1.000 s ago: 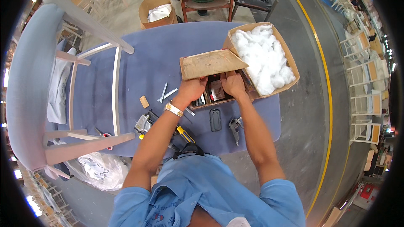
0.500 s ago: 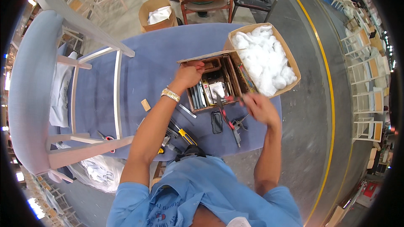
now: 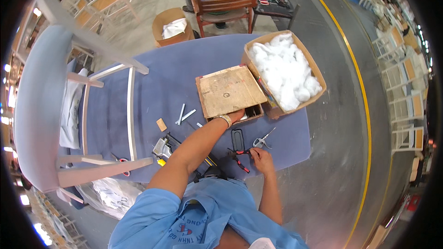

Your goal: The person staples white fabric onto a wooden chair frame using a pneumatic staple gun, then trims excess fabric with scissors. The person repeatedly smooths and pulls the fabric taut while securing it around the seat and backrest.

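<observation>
Two hands at work, one at the wooden box (image 3: 229,93), one on the red-handled pliers (image 3: 238,157).
We see the left hand (image 3: 235,116) at the box's near edge, just under its board lid, grip hidden; the right hand (image 3: 261,155) closes around the pliers at lower centre. We judge that the tilted lid could slip shut on those fingers. The pliers' long axis runs left to right, handles splaying toward the lower left.
</observation>
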Demonstrator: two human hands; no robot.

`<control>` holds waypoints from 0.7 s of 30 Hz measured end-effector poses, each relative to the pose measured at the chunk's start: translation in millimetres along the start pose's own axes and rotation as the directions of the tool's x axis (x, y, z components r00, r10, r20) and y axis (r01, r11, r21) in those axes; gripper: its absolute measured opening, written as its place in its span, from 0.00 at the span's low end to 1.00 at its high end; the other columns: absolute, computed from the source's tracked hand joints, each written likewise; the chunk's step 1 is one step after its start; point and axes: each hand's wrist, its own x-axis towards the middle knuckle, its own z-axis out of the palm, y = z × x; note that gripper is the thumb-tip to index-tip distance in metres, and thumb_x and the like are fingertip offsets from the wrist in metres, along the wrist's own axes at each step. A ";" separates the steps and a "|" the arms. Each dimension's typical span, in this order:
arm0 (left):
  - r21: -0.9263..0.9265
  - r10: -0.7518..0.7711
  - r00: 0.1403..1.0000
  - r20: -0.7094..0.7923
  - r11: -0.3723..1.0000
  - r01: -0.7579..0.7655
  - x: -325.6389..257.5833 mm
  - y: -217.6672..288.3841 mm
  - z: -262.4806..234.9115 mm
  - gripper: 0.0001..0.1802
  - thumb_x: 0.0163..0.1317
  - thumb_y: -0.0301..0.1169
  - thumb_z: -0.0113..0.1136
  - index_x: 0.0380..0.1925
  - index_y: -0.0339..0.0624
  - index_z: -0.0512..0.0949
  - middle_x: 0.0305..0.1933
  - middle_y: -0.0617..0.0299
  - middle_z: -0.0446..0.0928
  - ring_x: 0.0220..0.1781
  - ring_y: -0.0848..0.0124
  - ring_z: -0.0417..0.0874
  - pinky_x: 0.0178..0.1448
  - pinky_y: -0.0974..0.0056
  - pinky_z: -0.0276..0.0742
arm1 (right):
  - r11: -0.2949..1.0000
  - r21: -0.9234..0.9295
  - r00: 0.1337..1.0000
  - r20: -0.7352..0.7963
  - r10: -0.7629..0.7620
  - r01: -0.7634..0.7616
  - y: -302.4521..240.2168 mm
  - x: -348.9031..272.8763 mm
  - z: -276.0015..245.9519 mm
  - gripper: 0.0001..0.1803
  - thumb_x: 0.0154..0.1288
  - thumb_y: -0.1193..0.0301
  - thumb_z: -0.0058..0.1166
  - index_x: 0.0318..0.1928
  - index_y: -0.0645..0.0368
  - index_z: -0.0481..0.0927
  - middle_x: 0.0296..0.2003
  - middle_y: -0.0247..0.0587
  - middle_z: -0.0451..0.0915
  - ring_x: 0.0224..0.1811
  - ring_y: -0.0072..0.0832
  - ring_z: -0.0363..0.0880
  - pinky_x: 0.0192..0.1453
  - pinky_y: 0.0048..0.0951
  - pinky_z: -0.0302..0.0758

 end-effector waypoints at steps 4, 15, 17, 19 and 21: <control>-0.315 -0.048 0.989 -0.142 0.949 0.001 -20.1 52.2 -79.0 0.21 0.72 0.44 0.46 0.52 0.46 0.81 0.54 0.48 0.82 0.56 0.49 0.83 0.64 0.48 0.74 | 0.874 -0.384 0.905 -0.175 -0.387 0.299 -13.7 12.9 -10.2 0.15 0.72 0.62 0.58 0.51 0.56 0.86 0.36 0.48 0.86 0.34 0.43 0.84 0.40 0.37 0.79; -0.744 -0.519 0.806 -0.285 0.650 0.156 -171.2 51.6 -218.2 0.23 0.64 0.42 0.65 0.53 0.38 0.81 0.49 0.43 0.83 0.55 0.45 0.82 0.57 0.50 0.78 | 0.901 -0.029 0.898 0.095 -0.429 0.433 -177.4 75.4 -46.2 0.16 0.74 0.65 0.57 0.55 0.61 0.84 0.36 0.43 0.87 0.23 0.23 0.81 0.30 0.27 0.77; -0.700 -0.600 0.746 -0.288 0.664 0.264 -211.0 15.2 -198.1 0.27 0.62 0.39 0.68 0.58 0.35 0.78 0.50 0.42 0.82 0.55 0.45 0.82 0.57 0.52 0.79 | 0.904 -0.166 0.913 0.186 -0.364 0.394 -179.8 104.4 -39.8 0.17 0.75 0.67 0.56 0.57 0.64 0.82 0.39 0.44 0.86 0.28 0.22 0.82 0.32 0.25 0.78; -0.782 -0.730 0.683 0.023 0.412 0.467 -231.0 -16.9 -195.7 0.29 0.61 0.40 0.68 0.59 0.35 0.77 0.53 0.41 0.81 0.54 0.45 0.81 0.62 0.52 0.77 | 0.897 -0.248 0.927 0.184 -0.328 0.367 -192.0 122.0 -31.5 0.17 0.76 0.68 0.55 0.56 0.68 0.81 0.44 0.42 0.86 0.32 0.20 0.81 0.34 0.23 0.78; -0.687 -0.755 0.656 0.005 0.474 0.551 -245.4 -46.9 -158.0 0.32 0.62 0.41 0.68 0.62 0.35 0.75 0.55 0.42 0.80 0.58 0.45 0.80 0.66 0.51 0.74 | 0.914 -0.029 0.900 0.189 -0.392 0.404 -224.1 116.2 -21.7 0.20 0.77 0.62 0.53 0.56 0.66 0.81 0.44 0.46 0.86 0.31 0.21 0.81 0.34 0.24 0.79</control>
